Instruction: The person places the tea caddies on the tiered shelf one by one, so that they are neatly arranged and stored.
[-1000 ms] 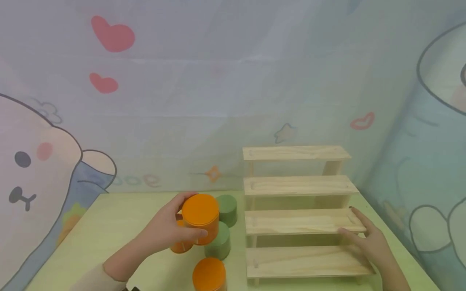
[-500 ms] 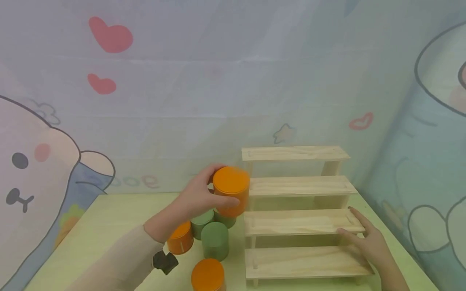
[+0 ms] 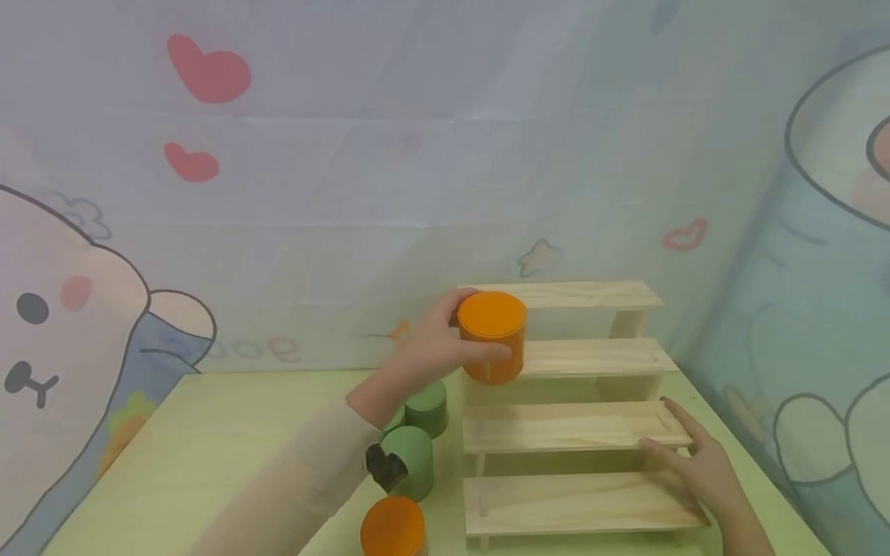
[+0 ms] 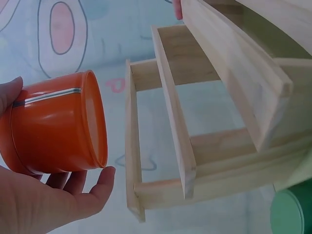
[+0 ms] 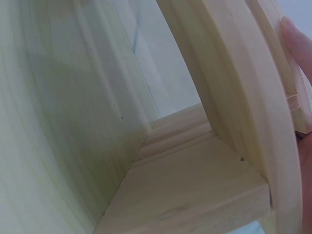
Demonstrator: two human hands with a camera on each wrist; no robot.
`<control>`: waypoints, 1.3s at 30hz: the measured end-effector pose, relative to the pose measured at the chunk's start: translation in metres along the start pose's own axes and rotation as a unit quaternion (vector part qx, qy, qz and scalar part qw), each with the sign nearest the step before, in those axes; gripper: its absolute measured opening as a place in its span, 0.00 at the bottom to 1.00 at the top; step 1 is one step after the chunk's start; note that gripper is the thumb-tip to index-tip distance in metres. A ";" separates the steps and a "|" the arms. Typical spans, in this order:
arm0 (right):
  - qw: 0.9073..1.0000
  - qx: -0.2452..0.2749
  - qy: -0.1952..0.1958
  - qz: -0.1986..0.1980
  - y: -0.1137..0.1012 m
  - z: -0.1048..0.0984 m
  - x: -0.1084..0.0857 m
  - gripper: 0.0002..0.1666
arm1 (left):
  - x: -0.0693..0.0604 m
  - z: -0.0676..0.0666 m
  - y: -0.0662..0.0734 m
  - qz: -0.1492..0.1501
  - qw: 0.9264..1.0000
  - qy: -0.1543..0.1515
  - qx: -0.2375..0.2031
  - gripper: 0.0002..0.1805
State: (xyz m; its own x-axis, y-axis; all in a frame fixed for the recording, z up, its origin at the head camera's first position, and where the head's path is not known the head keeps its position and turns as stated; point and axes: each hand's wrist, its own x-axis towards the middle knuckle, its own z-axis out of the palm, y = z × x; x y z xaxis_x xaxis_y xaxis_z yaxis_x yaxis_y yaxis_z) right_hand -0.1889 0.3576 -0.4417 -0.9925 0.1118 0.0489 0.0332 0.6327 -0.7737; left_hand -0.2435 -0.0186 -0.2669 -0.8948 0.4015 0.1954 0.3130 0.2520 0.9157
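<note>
My left hand (image 3: pixel 445 344) grips an orange cylindrical tin (image 3: pixel 492 340), thumb on its near side. It holds the tin upright in the air before the upper left steps of a pale wooden stepped rack (image 3: pixel 542 426). In the left wrist view, a gap shows between the tin (image 4: pixel 53 126) and the rack (image 4: pixel 170 112). My right hand (image 3: pixel 702 467) grips the right end of the second step from the bottom, thumb at its front edge. The right wrist view shows mostly bare wood, with part of the right hand (image 5: pixel 298 44) at the edge.
Several green tins (image 3: pixel 426 409) stand on the pale green table (image 3: pixel 229 432) left of the rack, partly hidden by the left sleeve (image 3: pixel 299 471). Another orange tin (image 3: pixel 392 527) is at the front. A printed cloth backdrop (image 3: pixel 361 170) hangs close behind the rack.
My left hand has lifted the orange tin from among the other tins and carried it up and right, over to the rack. The right hand has kept its hold on the step.
</note>
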 end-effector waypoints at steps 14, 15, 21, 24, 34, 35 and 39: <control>1.000 0.017 0.005 0.005 0.002 0.002 -0.002 0.53 | 0.038 0.049 -0.006 -0.019 0.997 -0.004 -0.068 0.42; 1.000 0.017 0.008 0.004 0.002 0.002 -0.002 0.53 | 0.040 0.052 -0.007 -0.021 0.997 0.000 -0.070 0.42; 1.000 0.016 0.014 -0.016 0.000 0.001 0.001 0.52 | 0.052 0.067 -0.008 -0.038 0.995 0.020 -0.091 0.41; 1.000 0.014 0.014 -0.021 -0.001 0.001 0.001 0.52 | 0.058 0.075 -0.011 -0.042 0.993 0.026 -0.108 0.43; 1.000 0.012 0.014 -0.017 0.000 0.000 0.000 0.52 | 0.076 0.109 -0.022 -0.026 0.987 0.049 -0.149 0.41; 1.000 0.012 0.013 -0.017 0.000 -0.001 0.000 0.52 | 0.078 0.113 -0.023 -0.025 0.987 0.053 -0.150 0.41; 1.000 0.014 0.012 -0.015 0.001 -0.001 0.001 0.52 | 0.082 0.124 -0.025 -0.029 0.987 0.067 -0.145 0.42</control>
State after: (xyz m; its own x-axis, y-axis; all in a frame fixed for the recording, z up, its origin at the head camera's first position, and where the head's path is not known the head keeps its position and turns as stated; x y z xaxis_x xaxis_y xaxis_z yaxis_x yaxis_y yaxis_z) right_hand -0.1894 0.3590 -0.4416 -0.9899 0.1115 0.0879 -0.0007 0.6152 -0.7884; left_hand -0.2852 0.1175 -0.3169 -0.9487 0.2684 0.1674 0.1742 0.0013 0.9847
